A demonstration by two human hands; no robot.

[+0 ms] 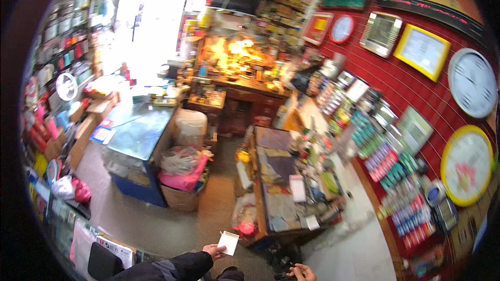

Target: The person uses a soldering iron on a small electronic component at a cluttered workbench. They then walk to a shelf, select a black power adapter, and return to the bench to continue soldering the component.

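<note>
My left hand, in a dark sleeve reaching in from the lower left, is closed on the edge of a small white box. The box is square and pale; whether anything lies in it cannot be made out. At the lower edge my right hand shows only in part, thumb and fingers drawn together. Something small and dark is at its fingertips, too blurred to name. Between and beyond the hands stands a wooden workbench, its top covered with cloths, tools and a small pale pink pad.
On the left stands a glass-topped counter, beside a carton with plastic bags. A white counter runs along the right under rows of packaged goods and wall clocks. A black phone-like slab lies lower left.
</note>
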